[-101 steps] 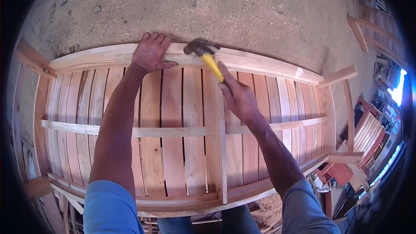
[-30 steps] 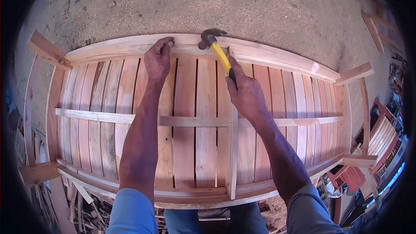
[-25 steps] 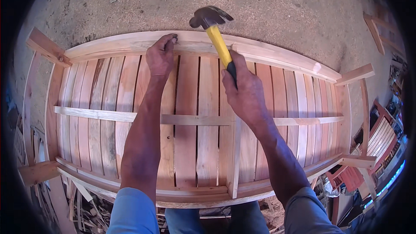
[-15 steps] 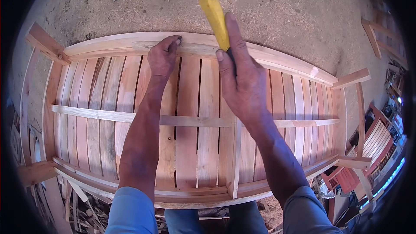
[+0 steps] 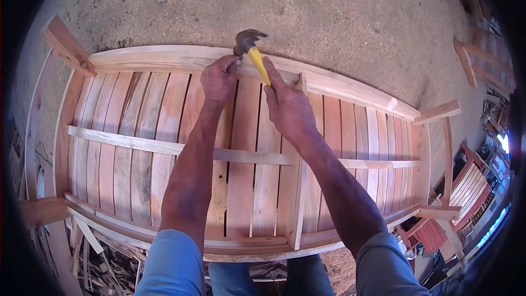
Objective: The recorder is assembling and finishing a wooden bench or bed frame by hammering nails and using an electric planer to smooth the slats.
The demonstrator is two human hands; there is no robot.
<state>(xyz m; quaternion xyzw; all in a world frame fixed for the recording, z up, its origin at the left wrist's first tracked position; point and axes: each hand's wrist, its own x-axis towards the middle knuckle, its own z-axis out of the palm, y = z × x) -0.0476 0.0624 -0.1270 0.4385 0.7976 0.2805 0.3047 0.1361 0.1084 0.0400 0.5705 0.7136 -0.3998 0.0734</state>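
Note:
My right hand (image 5: pixel 290 107) is wrapped round the yellow handle of a claw hammer (image 5: pixel 259 64). The hammer's dark head is down at the far rail (image 5: pixel 164 59) of a wooden slatted frame, right beside my left fingertips. My left hand (image 5: pixel 218 79) rests at that rail with thumb and forefinger pinched together. Something small and dark shows at the fingertips, too small to name. Below both forearms lie the frame's pale and reddish slats (image 5: pixel 244 126), crossed by a long thin batten (image 5: pixel 126 141). A short crosspiece (image 5: pixel 298 203) stands right of the middle.
Leg posts stick out at the corners, one at the far left (image 5: pixel 67 44) and one at the far right (image 5: pixel 438 112). Sandy ground (image 5: pixel 329 16) lies beyond the frame. Wood scraps (image 5: pixel 109 266) are heaped at the near left. A reddish slatted piece (image 5: pixel 455 203) stands at the right.
The hammer has come down from its raised position to the far rail beside my left fingertips. My left hand keeps its pinch at the rail. The view has shifted slightly.

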